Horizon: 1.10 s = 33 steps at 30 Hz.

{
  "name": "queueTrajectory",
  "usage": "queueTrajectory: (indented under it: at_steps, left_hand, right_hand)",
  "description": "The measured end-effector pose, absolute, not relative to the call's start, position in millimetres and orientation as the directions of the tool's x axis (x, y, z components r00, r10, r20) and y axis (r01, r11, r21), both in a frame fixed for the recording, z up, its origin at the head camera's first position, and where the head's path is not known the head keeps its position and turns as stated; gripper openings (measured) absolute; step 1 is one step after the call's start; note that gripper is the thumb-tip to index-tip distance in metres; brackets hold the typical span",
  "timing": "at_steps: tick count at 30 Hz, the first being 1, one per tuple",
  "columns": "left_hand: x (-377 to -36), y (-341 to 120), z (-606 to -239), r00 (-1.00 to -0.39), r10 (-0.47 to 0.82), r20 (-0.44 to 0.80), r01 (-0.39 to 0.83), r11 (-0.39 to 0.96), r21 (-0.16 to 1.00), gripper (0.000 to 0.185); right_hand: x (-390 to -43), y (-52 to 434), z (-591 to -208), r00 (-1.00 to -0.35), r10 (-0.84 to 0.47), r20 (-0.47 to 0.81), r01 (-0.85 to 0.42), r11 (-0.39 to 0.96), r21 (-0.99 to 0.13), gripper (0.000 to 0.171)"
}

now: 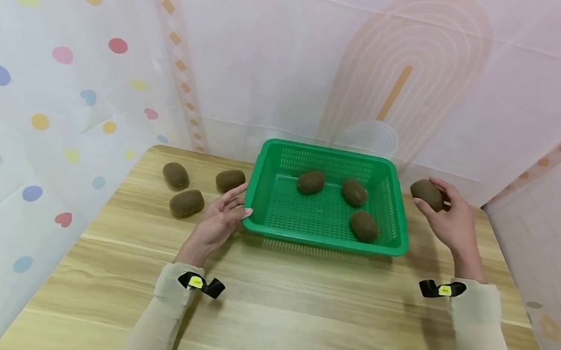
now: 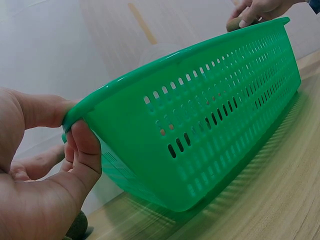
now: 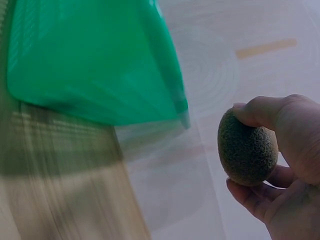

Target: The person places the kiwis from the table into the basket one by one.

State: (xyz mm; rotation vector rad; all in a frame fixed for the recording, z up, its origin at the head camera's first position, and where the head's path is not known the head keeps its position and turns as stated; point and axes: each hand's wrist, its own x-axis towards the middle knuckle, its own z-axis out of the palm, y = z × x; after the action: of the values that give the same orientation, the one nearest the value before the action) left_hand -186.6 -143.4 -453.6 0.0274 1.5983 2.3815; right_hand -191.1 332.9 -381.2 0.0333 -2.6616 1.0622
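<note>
A green plastic basket (image 1: pixel 324 243) with slotted walls stands on the wooden table. Inside it lie three brown kiwis: one at the back left (image 1: pixel 311 182), one at the back right (image 1: pixel 354 192) and one at the front right (image 1: pixel 364 226). My left hand (image 1: pixel 217 219) pinches the basket's left rim between thumb and fingers, as the left wrist view shows up close. Right of the basket, my right hand (image 1: pixel 452 219) grips a fuzzy kiwi (image 3: pixel 247 147) by its two ends, above the table and apart from the basket.
Left of the basket, three more kiwis rest on the table: one at the back (image 1: pixel 175 176), one in front of it (image 1: pixel 186 203) and one near the left fingers (image 1: pixel 230 181). A patterned cloth (image 1: pixel 270 59) hangs behind the table (image 1: pixel 299 319).
</note>
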Motion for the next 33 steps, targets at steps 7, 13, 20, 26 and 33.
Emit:
queueTrajectory:
  at_steps: [7,13,20,26,33]
  left_hand:
    - [-186.9,-143.3,-453.9,-0.962,0.237,-0.133,-0.214,-0.36,0.908,0.074]
    - [-187.0,-142.7,-453.3,-0.963,0.233,-0.136,-0.215,-0.361,0.907,0.074]
    - [-186.2,-143.5,-452.0,-0.962,0.234,-0.14,-0.219,-0.355,0.909,0.073]
    - [-185.4,-146.7,-452.4,-0.962,0.232,-0.141,-0.214,-0.328,0.92,0.073]
    - [-186.8,-143.7,-452.9,-0.961,0.234,-0.148,-0.223,-0.34,0.914,0.071]
  right_hand:
    - [-189.9,320.6,-375.2,-0.958,0.058,0.279,-0.149,0.732,-0.665,0.062]
    - [-191.3,310.8,-373.0,-0.949,0.036,0.312,-0.186,0.736,-0.651,0.06]
    - [-193.8,298.8,-372.0,-0.938,-0.006,0.346,-0.24,0.729,-0.641,0.059]
    - [-197.5,289.2,-373.4,-0.93,-0.038,0.366,-0.281,0.716,-0.639,0.058]
    - [-197.5,282.0,-373.9,-0.921,-0.079,0.382,-0.325,0.698,-0.638,0.056]
